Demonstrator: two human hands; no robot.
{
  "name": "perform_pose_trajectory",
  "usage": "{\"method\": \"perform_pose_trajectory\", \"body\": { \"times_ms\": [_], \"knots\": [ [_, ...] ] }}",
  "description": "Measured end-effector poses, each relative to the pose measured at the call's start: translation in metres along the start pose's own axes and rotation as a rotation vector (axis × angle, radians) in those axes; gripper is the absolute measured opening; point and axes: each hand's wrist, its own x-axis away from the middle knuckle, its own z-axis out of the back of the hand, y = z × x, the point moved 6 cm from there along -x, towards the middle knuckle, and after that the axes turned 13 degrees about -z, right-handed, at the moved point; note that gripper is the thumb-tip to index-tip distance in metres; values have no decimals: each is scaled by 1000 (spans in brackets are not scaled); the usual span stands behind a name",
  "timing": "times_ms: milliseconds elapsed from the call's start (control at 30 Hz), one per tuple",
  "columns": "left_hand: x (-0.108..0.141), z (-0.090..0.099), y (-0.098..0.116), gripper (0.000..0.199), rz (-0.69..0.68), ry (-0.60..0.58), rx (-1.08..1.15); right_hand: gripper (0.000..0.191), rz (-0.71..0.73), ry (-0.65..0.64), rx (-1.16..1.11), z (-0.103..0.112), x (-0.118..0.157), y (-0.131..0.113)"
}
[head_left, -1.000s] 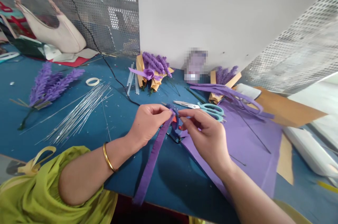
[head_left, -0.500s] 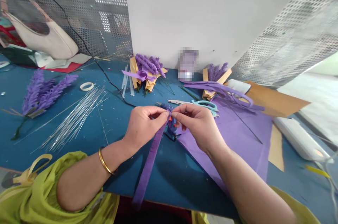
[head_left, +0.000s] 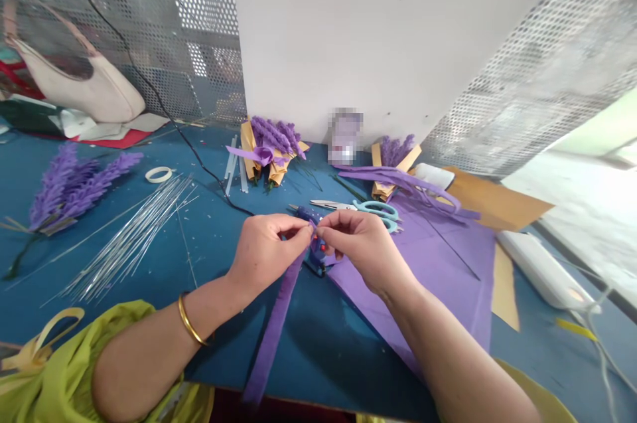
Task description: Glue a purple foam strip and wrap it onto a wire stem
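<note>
A long purple paper strip point(head_left: 275, 327) hangs from my fingers down past the table's front edge. My left hand point(head_left: 271, 240) pinches its upper end between thumb and forefinger. Touching close beside it, my right hand point(head_left: 355, 237) pinches the same end; the exact fold there is too small to make out. Partly hidden behind my fingertips lies a blue glue gun point(head_left: 318, 257). Just beyond are scissors point(head_left: 381, 209) with light blue handles. Under my right forearm spreads a large purple sheet point(head_left: 423, 270).
Silvery wires point(head_left: 129, 237) and a tape roll point(head_left: 158, 174) lie left, near purple flower stems point(head_left: 74, 187). Small wrapped bouquets point(head_left: 273, 144) stand along the white board point(head_left: 378, 51). Purple strips point(head_left: 408, 180), brown paper point(head_left: 492, 197) and a white device point(head_left: 545, 270) are on the right.
The view has tilted and shifted slightly, so the table's things appear a little lower and further left. Both hands keep their pinch on the purple strip.
</note>
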Motion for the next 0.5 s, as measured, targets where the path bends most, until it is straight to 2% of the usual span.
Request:
{"method": "perform_pose_trajectory", "body": {
  "times_ms": [267, 500],
  "knots": [
    [0, -2, -2, 19, 113, -67, 64, 7, 38, 40, -42, -3, 1, 4],
    [-2, -1, -5, 25, 189, -61, 128, 15, 19, 58, -46, -1, 7, 1]
  ]
}}
